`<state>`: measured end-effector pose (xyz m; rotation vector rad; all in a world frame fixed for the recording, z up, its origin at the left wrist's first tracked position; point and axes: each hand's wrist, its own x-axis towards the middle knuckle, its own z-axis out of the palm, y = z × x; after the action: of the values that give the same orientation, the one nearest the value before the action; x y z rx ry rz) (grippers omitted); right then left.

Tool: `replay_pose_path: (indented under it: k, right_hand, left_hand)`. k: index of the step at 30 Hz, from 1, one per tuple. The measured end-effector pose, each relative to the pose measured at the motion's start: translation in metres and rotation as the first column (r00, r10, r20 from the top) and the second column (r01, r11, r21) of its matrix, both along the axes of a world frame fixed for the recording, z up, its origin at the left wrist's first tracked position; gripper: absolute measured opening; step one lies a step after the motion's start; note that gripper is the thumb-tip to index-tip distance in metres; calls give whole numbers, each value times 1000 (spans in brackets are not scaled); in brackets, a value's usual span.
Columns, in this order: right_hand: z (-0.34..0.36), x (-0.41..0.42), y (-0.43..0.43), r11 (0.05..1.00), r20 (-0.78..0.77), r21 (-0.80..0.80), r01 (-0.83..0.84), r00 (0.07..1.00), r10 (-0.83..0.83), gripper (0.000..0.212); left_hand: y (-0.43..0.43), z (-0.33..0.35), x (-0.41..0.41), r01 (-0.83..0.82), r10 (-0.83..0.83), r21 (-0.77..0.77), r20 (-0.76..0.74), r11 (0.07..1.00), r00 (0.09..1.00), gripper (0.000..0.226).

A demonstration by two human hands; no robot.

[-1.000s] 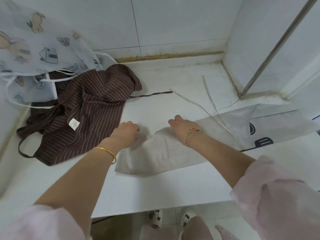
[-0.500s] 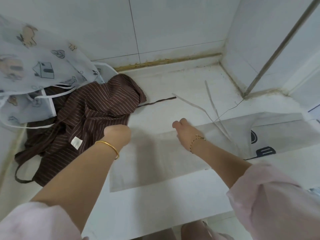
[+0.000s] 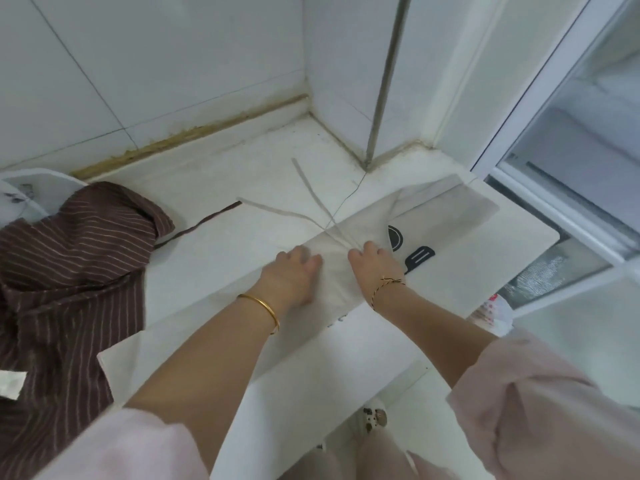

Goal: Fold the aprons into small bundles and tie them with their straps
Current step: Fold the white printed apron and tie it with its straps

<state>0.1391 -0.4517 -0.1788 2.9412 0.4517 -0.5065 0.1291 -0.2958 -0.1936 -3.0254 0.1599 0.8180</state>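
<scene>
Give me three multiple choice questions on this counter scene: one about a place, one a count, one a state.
1. Where is the brown striped apron relative to the pale apron?
A on top of it
B to its left
C to its right

2. How many hands touch the pale apron?
A none
B one
C two

3. What state is the pale apron in?
A folded into a long flat strip
B rolled up and tied
C hanging on the wall

Answers:
1. B: it lies heaped at the left end of the counter.
2. C: the left hand and the right hand both rest on it.
3. A: it lies flat, with its straps loose beyond the hands.
</scene>
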Motion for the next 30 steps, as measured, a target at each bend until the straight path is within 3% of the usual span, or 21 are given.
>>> replay_pose_path:
  k: [4,6,14,16,18,20,22,24,26,30]
  right_hand:
    - [10,-2,-19,971,-114,18,239,965,-235,43]
    - [17,-2,-27,961,-131,-7,278,952,-277,38]
    - [33,-15,-64,956,-176,-173,237,948,-266,34]
    - [34,-20,-78,936,-303,-285,206,907,-292,34]
    - [34,-25,-89,890,-458,-427,160,810,-366,30]
    - [38,-33,-95,793,-518,-606,60,727,-451,31]
    - [45,-42,-93,743,-510,-669,-11,734,-448,34]
    - [50,-46,-81,832,-468,-554,-17,833,-295,26]
    - [50,-44,-62,910,-307,-413,19,938,-159,28]
    - [45,-27,-17,995,-78,-100,-17,997,9,32]
  left_hand:
    - [-13,-2,8,-20,21,96,-16,995,1000,62]
    - [-19,0,13,-7,6,125,3,992,1000,61]
    - [-20,-3,20,-83,82,152,13,985,997,54]
    - [-17,0,21,-79,75,179,30,981,997,54]
    - [-14,-1,23,-83,74,181,54,980,996,52]
    - [-13,0,22,-112,105,178,44,978,993,51]
    - [-16,0,19,-159,153,160,48,974,987,50]
    - [-18,3,15,-178,168,107,102,978,981,53]
    - [-14,6,11,-196,184,72,146,978,972,55]
    - [24,12,-2,-331,320,37,177,943,931,41]
